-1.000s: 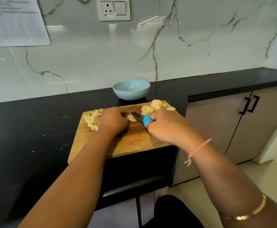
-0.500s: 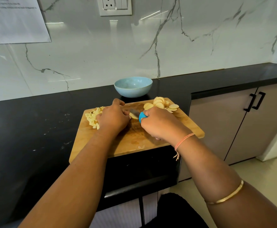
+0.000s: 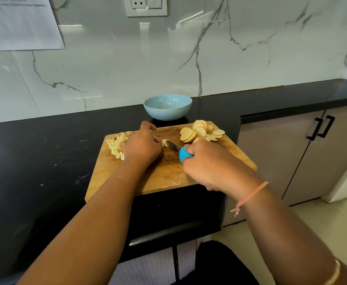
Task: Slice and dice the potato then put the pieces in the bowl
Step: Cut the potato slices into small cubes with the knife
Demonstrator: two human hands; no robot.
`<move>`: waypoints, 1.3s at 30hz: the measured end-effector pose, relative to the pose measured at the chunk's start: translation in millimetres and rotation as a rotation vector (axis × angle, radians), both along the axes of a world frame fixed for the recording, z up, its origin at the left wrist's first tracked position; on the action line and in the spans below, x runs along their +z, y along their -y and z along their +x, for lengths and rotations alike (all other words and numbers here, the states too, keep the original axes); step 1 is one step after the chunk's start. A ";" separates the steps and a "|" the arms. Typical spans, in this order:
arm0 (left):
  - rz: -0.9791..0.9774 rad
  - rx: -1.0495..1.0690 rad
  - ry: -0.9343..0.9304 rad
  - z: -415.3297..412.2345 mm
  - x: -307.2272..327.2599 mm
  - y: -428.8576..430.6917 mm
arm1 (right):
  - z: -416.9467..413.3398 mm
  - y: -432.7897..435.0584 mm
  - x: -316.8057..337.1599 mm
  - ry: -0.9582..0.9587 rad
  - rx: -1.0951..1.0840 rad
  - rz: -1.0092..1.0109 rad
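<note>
**As the blade meets the potato on the board**

While the left hand (image 3: 140, 146) lies knuckles-up on the board (image 3: 168, 175), its fingers are curled down and held close together over a small pale piece (image 3: 164, 141) of potato, which shows only at their tips; one finger is lifted at the far side of the hand; how the thumb lies cannot be told. The right hand (image 3: 211, 165) is wrapped around the blue handle of the knife (image 3: 175, 149), fingers closed tight on it; the blade points left and away, its tip touching the piece just beside the left fingertips.

The potato sits in three places, all on the board: a heap of dice (image 3: 116, 146) at the left edge, partly under the left hand; the piece at the blade; a fan of round slices (image 3: 199, 130) at the far right corner, just beyond the right hand. The bowl (image 3: 168, 108), light blue, stands on the black counter (image 3: 45, 161) just behind the board, with no potato seen in it.

A pink thread (image 3: 250, 194) circles the right wrist; a gold bangle (image 3: 333, 274) sits higher on that arm. Behind rises a marble wall with a socket (image 3: 146, 5) and a paper sheet (image 3: 20, 21); to the right is a cabinet (image 3: 312, 161) with black handles.
</note>
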State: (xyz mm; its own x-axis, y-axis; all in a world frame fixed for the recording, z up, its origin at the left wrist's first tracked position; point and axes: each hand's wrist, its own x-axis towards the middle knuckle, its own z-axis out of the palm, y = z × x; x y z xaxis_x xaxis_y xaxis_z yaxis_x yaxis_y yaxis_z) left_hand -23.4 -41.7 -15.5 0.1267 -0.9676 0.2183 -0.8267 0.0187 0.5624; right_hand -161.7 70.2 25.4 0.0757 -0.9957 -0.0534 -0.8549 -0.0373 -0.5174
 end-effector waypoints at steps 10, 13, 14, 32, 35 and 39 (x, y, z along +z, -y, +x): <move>-0.008 0.028 0.166 -12.3 5.5 -10.6 | -20.7 -16.9 7.6 0.052 -0.055 -0.100; -0.002 0.047 0.304 -23.7 3.5 -12.6 | -23.5 -13.3 6.1 0.070 -0.068 -0.124; 0.000 0.053 0.316 -26.0 3.1 -12.0 | -24.2 -12.2 5.9 0.073 -0.073 -0.129; 0.015 -0.069 0.094 -5.2 7.0 -0.2 | -3.5 4.7 -9.1 -0.042 -0.042 -0.148; 0.010 -0.054 0.105 -8.4 4.9 -0.4 | 4.3 10.0 -7.0 -0.081 -0.049 -0.132; 0.018 -0.033 0.067 -11.0 5.6 -0.4 | 13.1 17.7 -2.6 -0.129 -0.060 -0.094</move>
State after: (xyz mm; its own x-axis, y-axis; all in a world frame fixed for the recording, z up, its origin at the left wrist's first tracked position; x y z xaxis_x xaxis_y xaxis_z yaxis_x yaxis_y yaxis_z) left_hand -34.4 -41.3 -9.9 0.0799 -0.9750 0.2076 -0.8617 0.0372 0.5061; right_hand -148.6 52.5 22.9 0.0145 -0.9993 0.0347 -0.9163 -0.0271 -0.3995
